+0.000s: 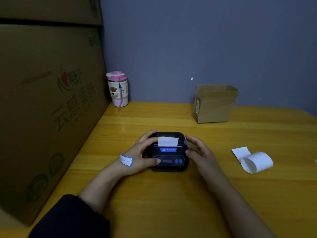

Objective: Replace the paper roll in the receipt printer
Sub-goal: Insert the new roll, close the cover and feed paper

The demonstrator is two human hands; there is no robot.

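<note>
A small black receipt printer (169, 155) with blue buttons sits on the yellow wooden table (154, 194), its lid down. A short white paper strip (168, 141) sticks up from its slot. My left hand (142, 152) grips the printer's left side, thumb on the front panel, fingers over the lid. My right hand (199, 150) hovers at the printer's right side, fingers apart, holding nothing. A loose white paper roll (253, 161) lies on the table to the right, its end unrolled.
A large printed cardboard box (48, 103) walls off the left side. A pink-lidded cup (118, 89) stands at the back left corner. A small open cardboard box (214, 103) stands at the back right by the grey wall.
</note>
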